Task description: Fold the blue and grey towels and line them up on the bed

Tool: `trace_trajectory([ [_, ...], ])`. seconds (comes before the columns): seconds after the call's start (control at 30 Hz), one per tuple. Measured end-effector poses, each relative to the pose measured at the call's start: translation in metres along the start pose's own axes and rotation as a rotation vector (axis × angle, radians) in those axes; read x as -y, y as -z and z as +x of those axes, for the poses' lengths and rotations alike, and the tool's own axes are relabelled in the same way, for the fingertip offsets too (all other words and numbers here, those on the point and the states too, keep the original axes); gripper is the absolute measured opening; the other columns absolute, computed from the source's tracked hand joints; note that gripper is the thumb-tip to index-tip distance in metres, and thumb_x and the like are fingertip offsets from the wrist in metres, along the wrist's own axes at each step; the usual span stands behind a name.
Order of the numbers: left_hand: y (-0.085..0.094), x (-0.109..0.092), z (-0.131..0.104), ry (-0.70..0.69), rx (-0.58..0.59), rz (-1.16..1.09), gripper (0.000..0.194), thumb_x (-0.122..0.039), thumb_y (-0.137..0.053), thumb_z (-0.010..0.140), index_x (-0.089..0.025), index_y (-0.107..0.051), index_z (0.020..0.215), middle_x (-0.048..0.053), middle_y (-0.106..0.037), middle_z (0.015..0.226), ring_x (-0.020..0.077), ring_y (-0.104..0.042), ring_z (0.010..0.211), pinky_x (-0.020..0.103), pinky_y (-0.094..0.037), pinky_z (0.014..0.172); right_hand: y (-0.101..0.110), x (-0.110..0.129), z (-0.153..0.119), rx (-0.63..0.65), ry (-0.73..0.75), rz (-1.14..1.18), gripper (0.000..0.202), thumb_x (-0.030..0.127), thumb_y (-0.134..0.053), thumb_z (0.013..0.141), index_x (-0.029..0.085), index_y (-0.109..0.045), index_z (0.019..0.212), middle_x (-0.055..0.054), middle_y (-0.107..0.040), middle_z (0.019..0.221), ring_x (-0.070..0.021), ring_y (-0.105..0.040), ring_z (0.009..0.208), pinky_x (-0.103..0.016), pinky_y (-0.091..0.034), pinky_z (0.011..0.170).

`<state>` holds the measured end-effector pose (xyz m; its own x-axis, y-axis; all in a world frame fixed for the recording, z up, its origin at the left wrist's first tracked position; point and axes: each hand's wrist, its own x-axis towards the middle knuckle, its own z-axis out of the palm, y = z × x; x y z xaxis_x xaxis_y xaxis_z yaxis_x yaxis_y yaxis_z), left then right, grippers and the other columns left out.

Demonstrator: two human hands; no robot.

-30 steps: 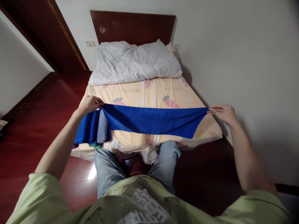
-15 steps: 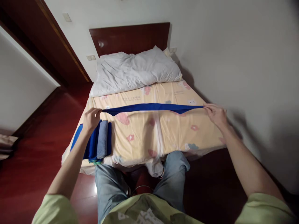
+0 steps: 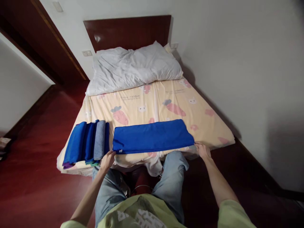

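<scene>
A blue towel lies flat as a long folded strip across the near part of the bed. My left hand pinches its near left corner, close to a small white tag. At the near right corner, the fingers of my right hand are closed on the towel's edge. Left of the strip stands a row of folded towels: blue ones and a grey one, with purple and green edges showing at the bottom.
The bed has a yellow sheet printed with carrots and rabbits. A white pillow rests against the dark wooden headboard. A wall runs along the right side, and dark red floor lies to the left.
Both hands have come down and toward me, laying the blue towel on the bed. Before, it was stretched edge-on in the air between them; now its broad face lies flat.
</scene>
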<state>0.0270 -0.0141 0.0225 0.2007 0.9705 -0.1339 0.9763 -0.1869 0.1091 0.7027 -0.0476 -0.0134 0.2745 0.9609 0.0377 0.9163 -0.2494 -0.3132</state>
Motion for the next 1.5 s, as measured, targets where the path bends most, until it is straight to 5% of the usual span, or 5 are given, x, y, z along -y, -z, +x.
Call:
trace_trajectory([
  [0.5, -0.014, -0.002, -0.028, -0.223, 0.016, 0.079, 0.022, -0.015, -0.058, 0.082, -0.023, -0.076, 0.093, 0.014, -0.071, 0.101, 0.0351, -0.059, 0.107, 0.046, -0.047, 0.090, -0.020, -0.008, -0.023, 0.004, -0.137, -0.066, 0.033, 0.016, -0.051, 0.089, 0.022, -0.080, 0.102, -0.011, -0.070, 0.129, -0.0311, -0.070, 0.102, -0.044, -0.056, 0.089],
  [0.7, -0.024, -0.002, -0.033, -0.304, -0.003, 0.117, 0.021, -0.014, -0.056, 0.085, -0.019, -0.075, 0.093, 0.017, -0.070, 0.105, 0.0355, -0.057, 0.112, 0.048, -0.045, 0.091, -0.017, 0.012, -0.034, -0.125, -0.241, 0.055, 0.031, 0.013, -0.053, 0.080, 0.021, -0.080, 0.094, -0.013, -0.071, 0.124, -0.0304, -0.068, 0.104, -0.041, -0.055, 0.087],
  [0.9, -0.038, 0.002, -0.039, -0.351, -0.098, 0.209, 0.022, -0.013, -0.055, 0.089, -0.016, -0.075, 0.099, 0.016, -0.070, 0.104, 0.0343, -0.057, 0.110, 0.045, -0.045, 0.088, -0.023, 0.092, -0.059, -0.311, -0.347, 0.432, 0.030, 0.029, -0.057, 0.077, 0.012, -0.078, 0.091, -0.019, -0.076, 0.095, -0.0279, -0.069, 0.085, -0.040, -0.053, 0.085],
  [1.17, -0.046, -0.046, -0.081, -0.286, -0.063, 0.059, 0.029, -0.013, -0.046, 0.095, -0.018, -0.073, 0.103, 0.013, -0.069, 0.105, 0.0303, -0.059, 0.105, 0.042, -0.044, 0.087, -0.100, 0.251, -0.124, 0.093, -0.795, 1.560, 0.024, 0.036, -0.076, 0.074, 0.017, -0.066, 0.083, -0.006, -0.072, 0.077, -0.0147, -0.063, 0.059, -0.027, -0.053, 0.059],
  [1.5, -0.089, -0.071, -0.155, -0.076, 0.175, -0.179, 0.031, -0.017, -0.042, 0.099, -0.022, -0.071, 0.107, 0.007, -0.070, 0.108, 0.0207, -0.062, 0.103, 0.032, -0.047, 0.090, -0.117, 0.288, -0.118, -0.008, -0.942, 1.639, 0.033, 0.039, -0.081, 0.069, 0.019, -0.056, 0.077, 0.004, -0.063, 0.064, -0.0088, -0.058, 0.053, -0.019, -0.048, 0.052],
])
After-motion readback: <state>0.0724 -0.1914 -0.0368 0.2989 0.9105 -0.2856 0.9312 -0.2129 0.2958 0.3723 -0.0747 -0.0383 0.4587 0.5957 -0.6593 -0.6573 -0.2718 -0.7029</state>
